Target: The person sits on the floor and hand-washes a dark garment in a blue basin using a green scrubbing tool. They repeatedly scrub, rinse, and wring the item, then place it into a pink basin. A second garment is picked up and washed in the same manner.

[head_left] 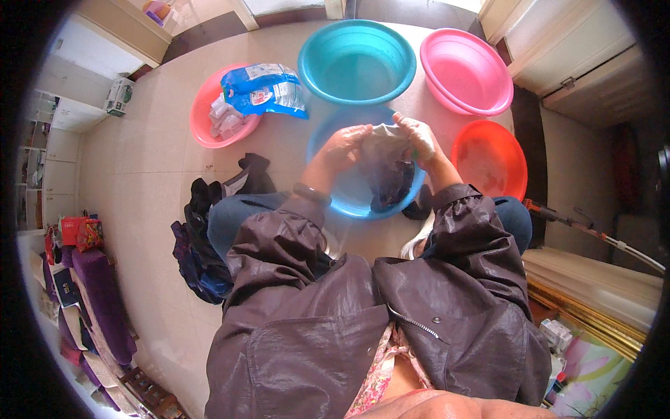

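A pale wet cloth (386, 137) is stretched between my two hands, above a blue plastic basin (350, 201) on the floor. My left hand (348, 144) grips its left side, and my right hand (417, 137) pinches its right side. Dark fabric (390, 180) lies below it in the basin; whether the two are one piece I cannot tell. Beyond the blue basin stands a teal basin (358, 63) holding water. An orange-red basin (489, 162) with liquid in it is to the right, beside my right forearm.
A pink basin (466, 73) stands at the back right. Another, salmon-pink basin (201, 123) holds white cloths (227, 118) and a blue detergent pouch (267, 91). Dark clothes (201, 235) lie on the floor by my left knee. A purple sofa (102, 304) is at far left.
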